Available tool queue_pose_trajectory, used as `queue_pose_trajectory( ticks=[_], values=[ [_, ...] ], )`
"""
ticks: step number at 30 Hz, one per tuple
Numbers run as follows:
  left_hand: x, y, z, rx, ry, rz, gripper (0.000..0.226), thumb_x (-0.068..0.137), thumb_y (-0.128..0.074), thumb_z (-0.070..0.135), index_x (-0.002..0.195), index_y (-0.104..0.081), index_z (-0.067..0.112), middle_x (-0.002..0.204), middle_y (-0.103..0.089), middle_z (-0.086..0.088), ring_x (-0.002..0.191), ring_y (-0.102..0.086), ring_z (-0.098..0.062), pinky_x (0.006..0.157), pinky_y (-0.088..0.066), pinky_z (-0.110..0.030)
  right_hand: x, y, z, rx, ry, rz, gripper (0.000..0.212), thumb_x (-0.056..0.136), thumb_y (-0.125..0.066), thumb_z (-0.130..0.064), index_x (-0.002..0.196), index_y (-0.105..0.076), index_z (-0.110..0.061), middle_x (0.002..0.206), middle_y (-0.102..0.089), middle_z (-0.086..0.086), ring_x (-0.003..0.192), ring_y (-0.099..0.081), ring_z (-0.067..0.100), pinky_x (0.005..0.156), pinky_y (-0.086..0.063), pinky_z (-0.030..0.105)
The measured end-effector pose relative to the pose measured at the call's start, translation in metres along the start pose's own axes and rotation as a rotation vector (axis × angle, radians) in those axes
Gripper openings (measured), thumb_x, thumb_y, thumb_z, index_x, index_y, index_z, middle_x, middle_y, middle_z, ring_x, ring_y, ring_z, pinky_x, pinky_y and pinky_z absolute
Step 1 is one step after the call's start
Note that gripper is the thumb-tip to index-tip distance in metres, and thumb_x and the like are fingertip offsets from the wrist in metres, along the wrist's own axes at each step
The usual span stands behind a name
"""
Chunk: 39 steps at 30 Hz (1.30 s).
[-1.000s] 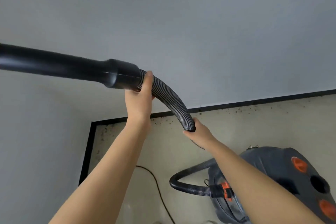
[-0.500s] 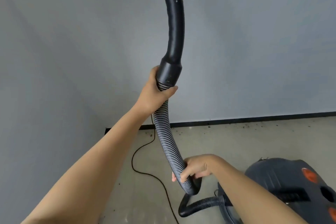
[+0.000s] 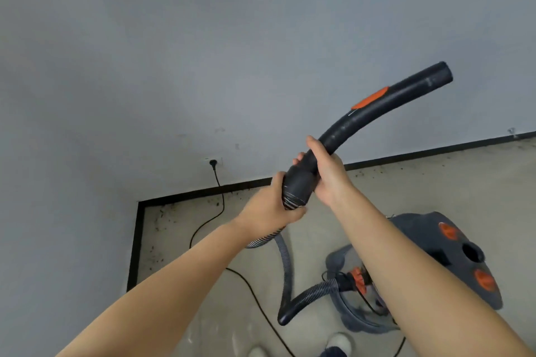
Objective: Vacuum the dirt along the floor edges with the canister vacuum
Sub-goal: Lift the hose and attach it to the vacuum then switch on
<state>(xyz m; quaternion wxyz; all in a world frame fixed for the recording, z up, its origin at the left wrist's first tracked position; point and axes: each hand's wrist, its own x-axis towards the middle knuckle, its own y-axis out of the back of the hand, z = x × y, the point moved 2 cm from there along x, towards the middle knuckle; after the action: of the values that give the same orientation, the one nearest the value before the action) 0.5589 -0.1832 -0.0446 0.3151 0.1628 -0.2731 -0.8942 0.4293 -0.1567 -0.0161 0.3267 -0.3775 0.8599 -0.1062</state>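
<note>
The left hand (image 3: 268, 206) grips the ribbed hose (image 3: 285, 264) just below the cuff. The right hand (image 3: 326, 172) is wrapped around the curved handle tube (image 3: 374, 113), above the canister vacuum (image 3: 429, 243).

grey canister vacuum (image 3: 429, 243) on floor, curved black hose handle (image 3: 377, 113) raised

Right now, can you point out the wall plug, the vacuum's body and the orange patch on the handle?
wall plug (image 3: 213, 162), head view, on the plug itself.
vacuum body (image 3: 417, 229), head view, on its grey top.
orange patch (image 3: 370, 98), head view, on its middle.
</note>
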Motion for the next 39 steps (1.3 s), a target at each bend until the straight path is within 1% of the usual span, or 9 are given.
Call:
queue_pose_trajectory(
  ticks=[4, 8, 12, 16, 21, 26, 30, 34, 39],
  values=[
    [-0.005, -0.006, 0.011, -0.909, 0.18, -0.428, 0.059, 0.076, -0.077, 0.042, 0.113, -0.05, 0.005, 0.088, -0.067, -0.014, 0.077, -0.067, -0.023, 0.079, -0.057, -0.037, -0.007, 0.0, -0.003, 0.063, -0.112, -0.124, 0.017, 0.092, -0.058, -0.025, 0.084, -0.048, -0.014, 0.058, -0.047, 0.0, 0.05, -0.051, 0.015, 0.062, -0.05, 0.029],
    [-0.003, -0.025, 0.019, -1.1, 0.402, -0.427, 0.045, 0.088, -0.061, 0.041, 0.109, -0.052, 0.002, 0.082, -0.066, -0.013, 0.066, -0.062, -0.023, 0.07, -0.056, -0.035, -0.008, 0.015, 0.0, 0.0, -0.173, -0.169, 0.011, 0.094, -0.054, -0.022, 0.087, -0.053, -0.013, 0.063, -0.054, 0.001, 0.056, -0.055, 0.015, 0.073, -0.053, 0.033],
    [0.007, -0.062, -0.002, -0.693, 0.427, -0.146, 0.042, 0.087, -0.069, 0.033, 0.114, -0.049, 0.007, 0.08, -0.062, -0.007, 0.059, -0.061, -0.018, 0.063, -0.058, -0.035, 0.014, 0.045, 0.013, -0.3, -0.097, 0.212, 0.029, 0.091, -0.064, -0.017, 0.115, -0.056, -0.002, 0.088, -0.065, 0.011, 0.086, -0.066, 0.026, 0.092, -0.054, 0.044],
    [-0.006, -0.089, -0.005, -0.214, 0.285, -0.158, 0.048, 0.082, -0.07, 0.04, 0.115, -0.043, 0.02, 0.1, -0.06, 0.002, 0.085, -0.062, -0.013, 0.062, -0.05, -0.019, 0.014, 0.08, 0.026, -0.154, -0.121, 0.41, 0.015, 0.092, -0.06, -0.018, 0.086, -0.056, -0.005, 0.067, -0.059, 0.006, 0.062, -0.06, 0.021, 0.071, -0.053, 0.035],
    [-0.009, -0.091, -0.018, -0.213, 0.15, -0.464, 0.064, 0.072, -0.072, 0.056, 0.122, -0.04, 0.031, 0.114, -0.06, 0.005, 0.101, -0.061, -0.009, 0.09, -0.053, -0.029, 0.001, 0.099, 0.02, 0.195, -0.154, 0.025, 0.018, 0.09, -0.058, -0.022, 0.075, -0.049, -0.016, 0.055, -0.046, -0.003, 0.042, -0.041, 0.01, 0.046, -0.039, 0.022],
    [0.004, -0.091, 0.002, -0.549, 0.23, -0.444, 0.06, 0.069, -0.073, 0.056, 0.116, -0.051, 0.026, 0.112, -0.068, -0.002, 0.104, -0.066, -0.017, 0.096, -0.051, -0.034, 0.0, 0.093, 0.001, 0.105, -0.216, -0.317, 0.011, 0.083, -0.054, -0.023, 0.076, -0.048, -0.017, 0.056, -0.041, -0.005, 0.045, -0.04, 0.009, 0.052, -0.043, 0.023],
    [0.028, -0.099, 0.012, -0.467, 0.272, -0.385, 0.019, 0.085, -0.07, 0.028, 0.097, -0.059, 0.018, 0.086, -0.069, -0.003, 0.085, -0.069, -0.019, 0.081, -0.057, -0.03, 0.007, 0.108, 0.008, -0.171, -0.158, -0.188, 0.013, 0.095, -0.056, -0.02, 0.085, -0.054, -0.012, 0.067, -0.055, 0.002, 0.063, -0.057, 0.015, 0.077, -0.053, 0.033],
    [0.037, -0.134, -0.007, -0.133, 0.257, -0.347, 0.017, 0.086, -0.067, 0.035, 0.093, -0.058, 0.022, 0.078, -0.065, 0.005, 0.078, -0.064, -0.015, 0.071, -0.049, -0.022, 0.009, 0.155, 0.017, -0.646, -0.107, -0.027, 0.026, 0.1, -0.051, -0.035, 0.117, -0.051, -0.015, 0.108, -0.063, 0.004, 0.104, -0.062, 0.018, 0.093, -0.052, 0.035],
    [0.046, -0.18, 0.006, -0.058, 0.284, -0.357, 0.019, 0.087, -0.066, 0.032, 0.099, -0.058, 0.019, 0.082, -0.067, 0.001, 0.075, -0.063, -0.01, 0.063, -0.044, -0.017, -0.002, 0.263, 0.02, -0.583, -0.214, 0.21, 0.032, 0.101, -0.05, -0.025, 0.126, -0.055, -0.006, 0.108, -0.063, 0.009, 0.092, -0.061, 0.015, 0.074, -0.05, 0.024]
  ],
)
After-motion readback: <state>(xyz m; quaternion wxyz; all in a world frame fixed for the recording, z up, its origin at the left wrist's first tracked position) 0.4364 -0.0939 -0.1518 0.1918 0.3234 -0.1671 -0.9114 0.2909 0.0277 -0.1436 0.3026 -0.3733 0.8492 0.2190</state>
